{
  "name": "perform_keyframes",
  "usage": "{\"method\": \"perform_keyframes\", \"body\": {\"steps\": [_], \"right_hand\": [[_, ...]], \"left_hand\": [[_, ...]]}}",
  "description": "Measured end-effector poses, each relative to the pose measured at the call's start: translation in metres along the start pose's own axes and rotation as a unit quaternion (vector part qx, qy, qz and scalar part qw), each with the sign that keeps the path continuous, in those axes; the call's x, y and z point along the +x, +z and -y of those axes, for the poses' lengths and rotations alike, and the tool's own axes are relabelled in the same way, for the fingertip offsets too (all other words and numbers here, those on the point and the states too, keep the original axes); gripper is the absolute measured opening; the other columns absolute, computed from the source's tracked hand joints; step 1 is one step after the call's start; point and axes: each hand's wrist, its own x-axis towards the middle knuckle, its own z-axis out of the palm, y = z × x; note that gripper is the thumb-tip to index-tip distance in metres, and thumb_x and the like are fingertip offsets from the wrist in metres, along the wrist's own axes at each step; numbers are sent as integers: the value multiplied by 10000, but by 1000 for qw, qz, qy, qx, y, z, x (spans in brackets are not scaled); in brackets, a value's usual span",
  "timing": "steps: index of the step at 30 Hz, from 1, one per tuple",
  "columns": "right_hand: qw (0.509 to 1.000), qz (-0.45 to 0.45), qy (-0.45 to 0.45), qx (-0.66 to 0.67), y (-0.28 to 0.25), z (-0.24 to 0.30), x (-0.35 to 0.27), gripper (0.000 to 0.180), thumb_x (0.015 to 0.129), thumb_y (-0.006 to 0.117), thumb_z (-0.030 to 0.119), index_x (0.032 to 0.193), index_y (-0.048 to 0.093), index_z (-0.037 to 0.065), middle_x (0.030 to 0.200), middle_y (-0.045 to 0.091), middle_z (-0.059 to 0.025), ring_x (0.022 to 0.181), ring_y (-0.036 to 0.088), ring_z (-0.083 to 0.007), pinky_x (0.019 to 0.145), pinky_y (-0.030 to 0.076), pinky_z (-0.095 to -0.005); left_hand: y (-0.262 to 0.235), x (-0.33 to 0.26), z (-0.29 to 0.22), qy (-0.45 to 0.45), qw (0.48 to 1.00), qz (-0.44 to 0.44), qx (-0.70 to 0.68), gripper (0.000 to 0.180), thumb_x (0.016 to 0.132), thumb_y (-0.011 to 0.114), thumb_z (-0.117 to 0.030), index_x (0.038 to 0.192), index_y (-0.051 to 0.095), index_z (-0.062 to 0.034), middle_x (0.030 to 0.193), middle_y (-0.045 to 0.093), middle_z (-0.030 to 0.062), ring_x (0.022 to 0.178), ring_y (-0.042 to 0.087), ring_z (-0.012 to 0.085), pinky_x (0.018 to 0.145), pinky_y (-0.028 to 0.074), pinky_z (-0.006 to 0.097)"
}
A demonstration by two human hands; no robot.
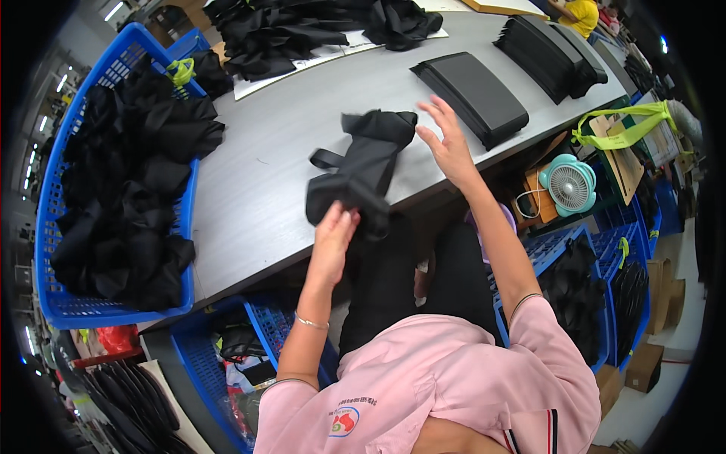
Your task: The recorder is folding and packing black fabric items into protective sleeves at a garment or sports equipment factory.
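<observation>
The step in hand looks like the handling of one black cloth piece (363, 163), which is at the near side of the grey table (257, 159), its near end out over the edge; whether the rest lies on the top or hangs just above it, I cannot tell, as it is blurred. It looks folded or tube-like, with a small loop sticking out on its left. The left hand (333, 234) is at the near end, thumb and fingers seemingly closed on the cloth there. The right hand (448, 147) is raised by the far end with fingers spread and thumb apart, holding nothing; its thumb is just beside the cloth, and contact is unclear. Turning or straightening the piece would, I judge, call for the right hand to close on that far end while the left keeps its pinch. The near stack (473, 98) of black pieces stands close beyond the right hand and leaves it little room on that side; the far stack (533, 60) sits farther along. To the left, a blue basket (117, 309) heaped with black cloth (128, 170) bounds the workspace. More cloth lies on a white board (253, 85) at the back. A fan (571, 185) stands off the table to the right, clear of the hands.
</observation>
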Motion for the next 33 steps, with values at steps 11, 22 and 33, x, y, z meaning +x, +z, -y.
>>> {"method": "perform_keyframes", "body": {"steps": [11,22,33], "right_hand": [[923,-57,248,290,61,22,-127,302,968,657,166,1186,627,-40,948,665,-43,842,614,-94,776,500,-239],[975,-119,116,-146,49,2,-86,155,861,697,28,1009,653,25,880,683,-93,740,655,-188,667,510,-304],[767,116,448,443,29,-19,-83,338,957,652,192,1241,591,18,1091,678,-18,995,628,-100,889,480,-234]], "left_hand": [[-11,21,-23,132,980,-133,60,321,1004,604,-159,1284,597,-3,1203,648,76,1114,594,134,944,480,278],[17,38,-5,-109,970,125,-176,412,959,672,-184,1314,532,-29,1118,669,-3,938,622,58,810,494,204],[4,51,0,-120,981,109,-107,321,843,758,-26,1138,641,-73,1009,721,-4,827,664,26,595,456,127]]}}
